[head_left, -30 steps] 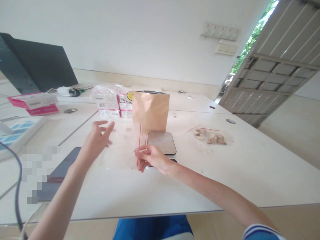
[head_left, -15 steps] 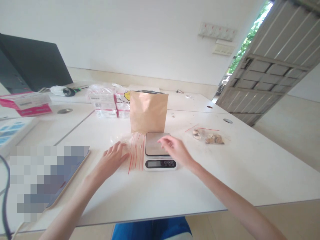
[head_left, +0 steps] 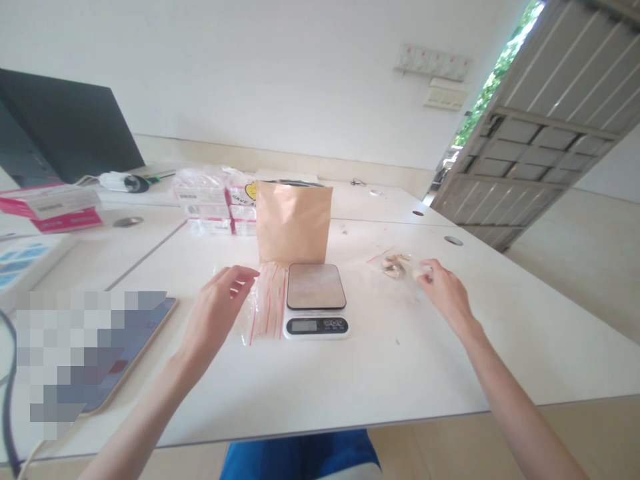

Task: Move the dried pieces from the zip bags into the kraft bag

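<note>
Fingers of the right hand (head_left: 447, 293) rest on a small clear bag (head_left: 400, 267) of pale brown pieces, which lies flat on the white table (head_left: 450, 360) to the right of the kitchen scale (head_left: 315, 300). The fingertips meet the bag at its right end, with the rest of the bag stretching away to the left of the hand, toward the scale; whether the fingers have actually pinched the plastic or only press on it is hard to tell, since the hand covers that corner.

On the other side of the scale, the left hand (head_left: 217, 310) hovers with its fingers loosely spread and nothing in them. Its fingertips reach toward a stack of empty zip bags (head_left: 267, 300) (clear, with red seal lines) that lies just beside the scale's left edge, and they seem to be at the stack's near-left border, though contact is not clear.

Directly behind the scale stands a brown paper pouch (head_left: 294, 223), upright and almost touching the scale's back edge. Behind and to the left of the pouch sit several clear packets with pink labels (head_left: 210, 200). Well to the left of the scale lies a flat tablet (head_left: 135, 333), partly blurred out, and far beyond it a pink box (head_left: 53, 207) and a dark monitor (head_left: 65, 133). The scale's steel platform is bare.
</note>
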Tool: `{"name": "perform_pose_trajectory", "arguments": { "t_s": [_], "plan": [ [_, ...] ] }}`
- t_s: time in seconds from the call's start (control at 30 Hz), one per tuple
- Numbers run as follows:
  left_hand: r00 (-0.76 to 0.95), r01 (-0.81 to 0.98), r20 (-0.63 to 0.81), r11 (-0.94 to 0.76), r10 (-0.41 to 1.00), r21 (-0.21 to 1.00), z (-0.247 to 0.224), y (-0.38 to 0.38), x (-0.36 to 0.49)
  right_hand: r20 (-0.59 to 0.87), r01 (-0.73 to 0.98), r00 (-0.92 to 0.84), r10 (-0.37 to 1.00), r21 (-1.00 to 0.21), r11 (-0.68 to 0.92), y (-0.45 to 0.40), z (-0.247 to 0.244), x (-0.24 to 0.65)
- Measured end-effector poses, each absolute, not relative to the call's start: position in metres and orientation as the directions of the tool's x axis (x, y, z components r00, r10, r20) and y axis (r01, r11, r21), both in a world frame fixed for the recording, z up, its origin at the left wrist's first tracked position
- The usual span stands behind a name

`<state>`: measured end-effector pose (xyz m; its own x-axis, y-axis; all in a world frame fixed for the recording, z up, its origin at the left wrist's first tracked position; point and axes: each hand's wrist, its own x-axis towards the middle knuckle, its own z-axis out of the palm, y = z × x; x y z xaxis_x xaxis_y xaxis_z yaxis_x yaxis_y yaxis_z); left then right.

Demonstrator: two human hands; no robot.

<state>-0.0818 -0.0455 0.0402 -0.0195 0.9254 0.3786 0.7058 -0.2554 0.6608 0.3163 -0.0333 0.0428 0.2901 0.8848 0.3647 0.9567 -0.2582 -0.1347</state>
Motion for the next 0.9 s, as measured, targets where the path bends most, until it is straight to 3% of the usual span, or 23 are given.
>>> {"name": "perform_pose_trajectory", "arguments": {
  "t_s": [0.07, 0.13, 0.23, 0.37, 0.47, 0.57, 0.7, 0.73, 0.9],
  "plan": [
    [-0.026, 0.659, 0.314, -0.221, 0.949, 0.719, 0.049, -0.05, -0.074, 0.411, 0.94, 0.304, 0.86, -0.277, -0.199, -0.04, 0.069, 0.299],
    [-0.004, 0.6, 0.263, -0.208, 0.965, 0.773, 0.054, -0.053, -0.067, 0.414, 0.882, 0.219, 0.884, -0.471, 0.002, -0.047, 0.096, 0.277],
    [0.079, 0.465, 0.252, -0.259, 0.964, 0.846, 0.062, -0.063, -0.055, 0.288, 0.696, -0.01, 0.958, -0.686, 0.213, -0.054, 0.128, 0.239],
    [0.267, 0.218, 0.216, -0.277, 0.939, 0.936, 0.073, -0.081, -0.042, 0.129, 0.455, -0.315, 0.94, -0.849, 0.269, -0.046, 0.146, 0.194],
    [0.373, 0.092, 0.146, -0.194, 0.916, 0.977, 0.075, -0.088, -0.042, 0.075, 0.39, -0.458, 0.886, -0.878, 0.276, -0.032, 0.144, 0.171],
    [0.327, 0.018, 0.15, -0.165, 0.933, 0.986, 0.073, -0.087, -0.048, 0.048, 0.452, -0.47, 0.881, -0.844, 0.287, -0.028, 0.138, 0.155],
    [0.14, -0.074, 0.168, -0.158, 0.976, 0.985, 0.075, -0.081, -0.051, 0.44, 0.609, -0.208, 0.874, -0.64, 0.468, -0.045, 0.136, 0.134],
    [0.109, -0.08, 0.165, -0.157, 0.98, 0.984, 0.078, -0.079, -0.05, 0.474, 0.63, -0.194, 0.859, -0.611, 0.479, -0.05, 0.137, 0.129],
    [0.048, -0.124, 0.189, -0.182, 0.981, 0.976, 0.096, -0.069, -0.034, 0.226, 0.52, -0.46, 0.859, -0.715, 0.467, -0.049, 0.143, 0.113]
  ]
}}
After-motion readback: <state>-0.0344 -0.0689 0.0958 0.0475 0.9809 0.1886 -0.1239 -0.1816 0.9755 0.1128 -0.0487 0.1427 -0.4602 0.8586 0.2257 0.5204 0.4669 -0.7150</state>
